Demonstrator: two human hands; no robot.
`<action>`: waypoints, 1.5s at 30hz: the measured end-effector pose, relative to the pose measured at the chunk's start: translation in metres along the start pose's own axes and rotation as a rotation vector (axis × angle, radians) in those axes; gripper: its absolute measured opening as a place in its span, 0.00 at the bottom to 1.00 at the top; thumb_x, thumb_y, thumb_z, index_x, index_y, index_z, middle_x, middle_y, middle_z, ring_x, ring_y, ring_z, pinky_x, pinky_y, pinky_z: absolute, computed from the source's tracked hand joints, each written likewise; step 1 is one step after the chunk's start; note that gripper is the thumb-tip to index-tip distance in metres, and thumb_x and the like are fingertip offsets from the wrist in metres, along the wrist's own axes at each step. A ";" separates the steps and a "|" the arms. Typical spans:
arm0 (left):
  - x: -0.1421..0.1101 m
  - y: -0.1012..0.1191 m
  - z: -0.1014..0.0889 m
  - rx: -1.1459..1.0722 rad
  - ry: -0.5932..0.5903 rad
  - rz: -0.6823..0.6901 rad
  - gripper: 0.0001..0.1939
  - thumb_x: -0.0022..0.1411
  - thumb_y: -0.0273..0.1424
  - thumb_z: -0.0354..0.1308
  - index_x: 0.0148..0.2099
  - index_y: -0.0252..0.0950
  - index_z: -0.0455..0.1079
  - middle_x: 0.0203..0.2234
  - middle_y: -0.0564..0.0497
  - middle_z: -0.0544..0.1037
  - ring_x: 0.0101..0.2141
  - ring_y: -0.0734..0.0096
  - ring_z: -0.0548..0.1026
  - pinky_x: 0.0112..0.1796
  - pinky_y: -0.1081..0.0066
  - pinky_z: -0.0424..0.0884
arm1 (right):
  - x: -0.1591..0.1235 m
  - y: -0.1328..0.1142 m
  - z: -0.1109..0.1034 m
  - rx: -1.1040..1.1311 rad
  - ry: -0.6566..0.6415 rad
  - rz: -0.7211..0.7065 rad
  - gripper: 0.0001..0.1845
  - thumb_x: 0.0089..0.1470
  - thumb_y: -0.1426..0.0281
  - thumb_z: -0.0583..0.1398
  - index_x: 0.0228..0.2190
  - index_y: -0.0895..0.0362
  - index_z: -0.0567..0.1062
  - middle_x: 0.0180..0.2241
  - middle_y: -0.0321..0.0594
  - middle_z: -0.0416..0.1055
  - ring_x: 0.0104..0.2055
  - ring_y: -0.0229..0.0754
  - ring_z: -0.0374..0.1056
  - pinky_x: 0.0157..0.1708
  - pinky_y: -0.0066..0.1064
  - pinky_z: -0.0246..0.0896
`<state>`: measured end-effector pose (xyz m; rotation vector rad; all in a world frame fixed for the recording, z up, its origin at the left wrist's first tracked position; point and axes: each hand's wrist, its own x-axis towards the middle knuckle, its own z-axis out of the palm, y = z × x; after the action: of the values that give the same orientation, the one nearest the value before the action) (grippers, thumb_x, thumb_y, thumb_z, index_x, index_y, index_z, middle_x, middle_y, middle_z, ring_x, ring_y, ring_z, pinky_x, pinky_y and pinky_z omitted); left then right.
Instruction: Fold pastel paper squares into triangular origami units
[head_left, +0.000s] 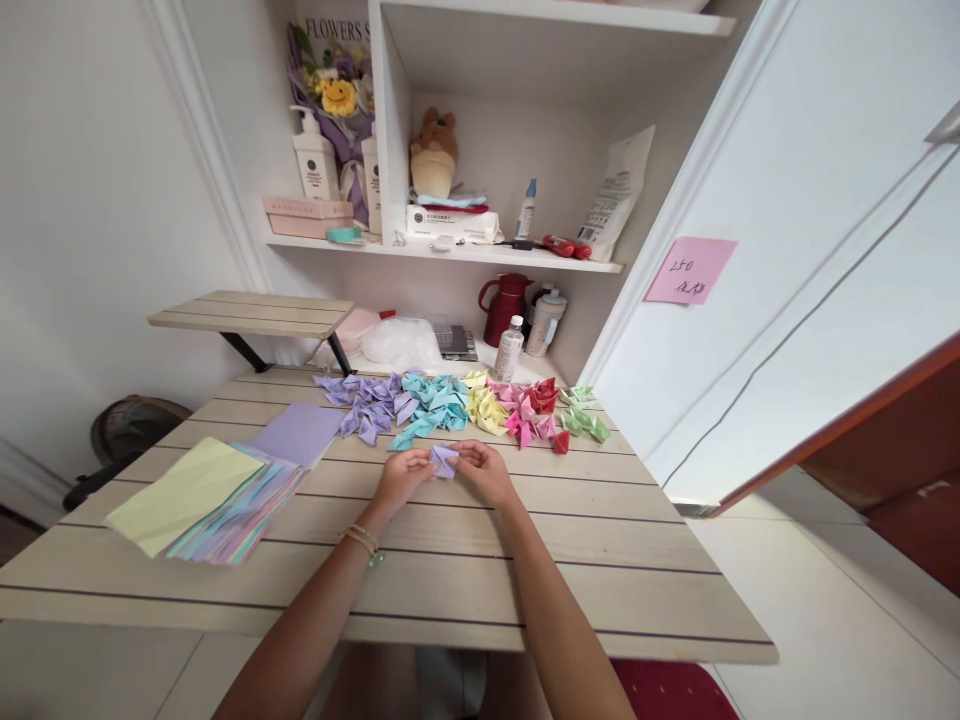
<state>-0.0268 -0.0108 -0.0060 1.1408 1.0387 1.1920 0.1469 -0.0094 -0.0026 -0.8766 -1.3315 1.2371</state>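
A small folded piece of purple origami paper [444, 461] is held just over the slatted table, between both hands. My left hand [406, 474] pinches its left edge; a beaded bracelet circles that wrist. The fingers of my right hand [484, 468] close on its right side. Just beyond the hands lie heaps of folded paper pieces: purple [369, 400], turquoise [436, 405], yellow [486, 408], pink [521, 412], red [543, 395] and green [585, 420].
A fanned stack of coloured paper [232, 510] lies at left, with purple sheets [298, 432] behind it. A small raised shelf [255, 312] stands at the back left. Behind the heaps are a clear bottle [509, 350], a red jug [505, 308] and a plastic bag [401, 343].
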 end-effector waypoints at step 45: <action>0.001 0.007 -0.005 0.034 -0.035 0.067 0.14 0.43 0.34 0.64 0.31 0.33 0.66 0.19 0.55 0.72 0.20 0.77 0.69 0.21 0.78 0.62 | -0.005 -0.009 0.008 -0.015 -0.183 0.066 0.27 0.37 0.62 0.66 0.42 0.58 0.74 0.30 0.38 0.75 0.29 0.39 0.70 0.33 0.32 0.66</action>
<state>-0.0326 -0.0090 0.0006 1.2274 1.0047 1.2070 0.1410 -0.0172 0.0062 -0.8397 -1.4684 1.3873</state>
